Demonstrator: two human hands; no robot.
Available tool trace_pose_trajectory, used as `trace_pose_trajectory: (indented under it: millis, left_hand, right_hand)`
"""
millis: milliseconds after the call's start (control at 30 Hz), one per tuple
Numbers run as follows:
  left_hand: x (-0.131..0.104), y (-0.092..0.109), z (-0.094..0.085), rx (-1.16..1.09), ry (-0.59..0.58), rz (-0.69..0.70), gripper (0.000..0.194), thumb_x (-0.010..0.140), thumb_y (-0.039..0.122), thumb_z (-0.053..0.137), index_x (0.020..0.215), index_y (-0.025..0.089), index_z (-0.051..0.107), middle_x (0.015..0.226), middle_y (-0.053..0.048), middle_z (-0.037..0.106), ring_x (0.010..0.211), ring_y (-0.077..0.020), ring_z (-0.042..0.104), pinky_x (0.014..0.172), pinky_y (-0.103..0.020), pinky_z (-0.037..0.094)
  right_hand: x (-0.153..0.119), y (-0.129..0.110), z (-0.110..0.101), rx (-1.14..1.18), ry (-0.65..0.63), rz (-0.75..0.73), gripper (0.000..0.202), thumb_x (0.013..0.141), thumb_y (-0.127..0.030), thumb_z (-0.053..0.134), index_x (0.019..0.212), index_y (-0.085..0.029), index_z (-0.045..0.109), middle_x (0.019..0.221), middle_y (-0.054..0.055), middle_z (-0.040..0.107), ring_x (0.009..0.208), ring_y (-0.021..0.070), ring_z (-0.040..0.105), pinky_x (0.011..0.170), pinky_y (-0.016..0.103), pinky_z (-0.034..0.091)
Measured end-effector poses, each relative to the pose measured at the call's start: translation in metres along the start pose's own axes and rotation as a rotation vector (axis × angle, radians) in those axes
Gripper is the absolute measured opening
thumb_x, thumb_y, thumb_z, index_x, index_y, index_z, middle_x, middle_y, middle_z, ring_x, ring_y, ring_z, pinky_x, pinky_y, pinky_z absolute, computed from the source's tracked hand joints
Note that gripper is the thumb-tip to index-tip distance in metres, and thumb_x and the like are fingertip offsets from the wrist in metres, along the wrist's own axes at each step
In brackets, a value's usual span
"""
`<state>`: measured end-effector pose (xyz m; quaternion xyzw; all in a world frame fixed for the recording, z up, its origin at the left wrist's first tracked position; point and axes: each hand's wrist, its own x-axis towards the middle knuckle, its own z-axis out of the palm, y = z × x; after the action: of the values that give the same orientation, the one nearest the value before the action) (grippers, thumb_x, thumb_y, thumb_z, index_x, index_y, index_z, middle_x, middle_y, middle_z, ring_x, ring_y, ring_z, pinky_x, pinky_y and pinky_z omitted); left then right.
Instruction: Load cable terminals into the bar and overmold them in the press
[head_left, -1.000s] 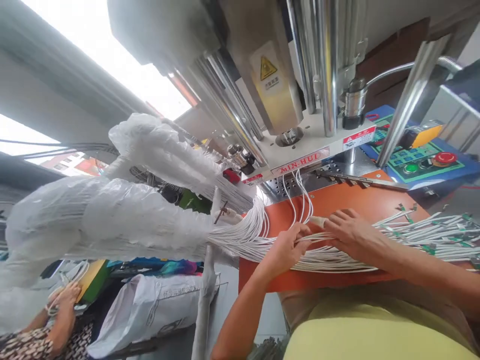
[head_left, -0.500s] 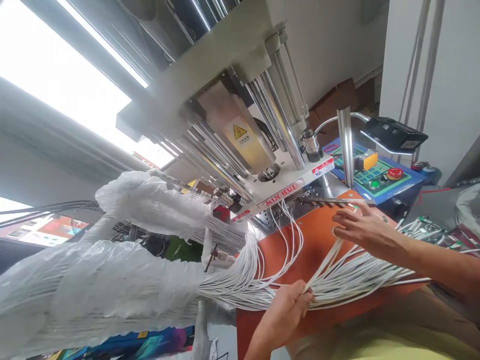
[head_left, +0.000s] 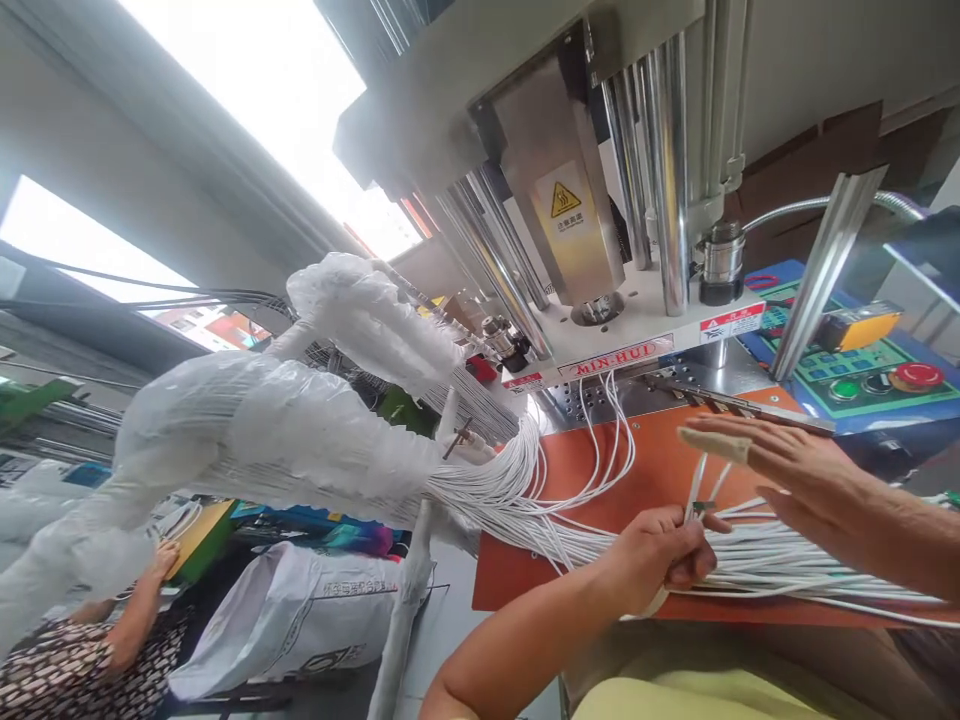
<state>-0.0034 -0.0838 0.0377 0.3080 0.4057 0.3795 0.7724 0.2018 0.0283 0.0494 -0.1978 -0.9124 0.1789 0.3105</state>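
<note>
My left hand is closed with its fingers pinched on white cables, and a small green end piece shows just above the fingertips. My right hand is held flat beside it, fingers stretched out, with a pale finger cot on one finger. Two white cable lengths stick up between the hands. Beneath them, a thick bundle of white cables runs across the orange work surface. A few cables curve from the machine's press plate down onto that surface.
The press machine stands ahead, with a metal bar before it. At right is a control panel with buttons. Plastic-wrapped cable bundles hang at left, above a white sack. Another person's arm shows lower left.
My view has swung left. My left hand has moved right and up, lifting cable ends off the bundle. My right hand has flattened out close to the left hand.
</note>
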Motion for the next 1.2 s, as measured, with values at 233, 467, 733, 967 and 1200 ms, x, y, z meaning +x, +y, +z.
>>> trace_pose_trajectory:
  millis: [233,467,733,967,1200]
  left_hand:
    - [0.008,0.008,0.01,0.113,0.055,-0.112,0.061,0.072,0.067,0.077,0.096,0.012,0.068,0.061,0.003,0.057,0.043,-0.0049,0.038,0.043,-0.022,0.022]
    - [0.032,0.01,0.017,0.077,0.061,0.014,0.055,0.064,0.063,0.083,0.08,0.014,0.062,0.06,0.002,0.057,0.049,-0.01,0.049,0.05,-0.026,0.042]
    - [0.05,0.012,0.013,0.003,0.178,0.146,0.058,0.063,0.062,0.087,0.082,0.013,0.063,0.067,-0.001,0.063,0.047,-0.005,0.041,0.047,-0.024,0.023]
    - [0.055,0.004,0.004,0.004,0.38,0.18,0.059,0.053,0.059,0.093,0.073,0.013,0.063,0.058,0.004,0.054,0.05,-0.0045,0.035,0.051,-0.023,0.022]
    - [0.051,0.007,-0.005,0.271,0.379,0.326,0.041,0.069,0.049,0.087,0.076,0.012,0.072,0.053,0.004,0.053,0.048,-0.0066,0.043,0.051,-0.022,0.031]
  right_hand:
    - [0.0,0.028,0.007,0.382,-0.067,0.372,0.052,0.105,-0.05,0.037,0.151,-0.031,0.049,0.153,0.004,0.054,0.142,0.0276,0.048,0.117,0.049,0.044]
    - [-0.007,-0.013,0.031,0.461,-0.127,0.296,0.048,0.107,-0.04,0.036,0.151,-0.028,0.048,0.159,0.012,0.045,0.129,0.0267,0.061,0.101,0.04,0.058]
    - [-0.014,0.01,0.011,0.305,0.071,0.433,0.058,0.105,-0.047,0.039,0.16,-0.034,0.032,0.157,0.007,0.048,0.145,0.0292,0.043,0.118,0.052,0.04]
    - [-0.02,0.022,0.031,0.315,-0.118,0.415,0.06,0.104,-0.049,0.038,0.161,-0.034,0.029,0.162,0.002,0.041,0.147,0.0256,0.04,0.12,0.042,0.038]
    - [-0.004,0.107,0.005,-0.442,-0.237,0.525,0.039,0.097,-0.012,0.031,0.124,-0.011,0.059,0.135,0.024,0.058,0.119,0.0371,0.056,0.085,0.047,0.049]
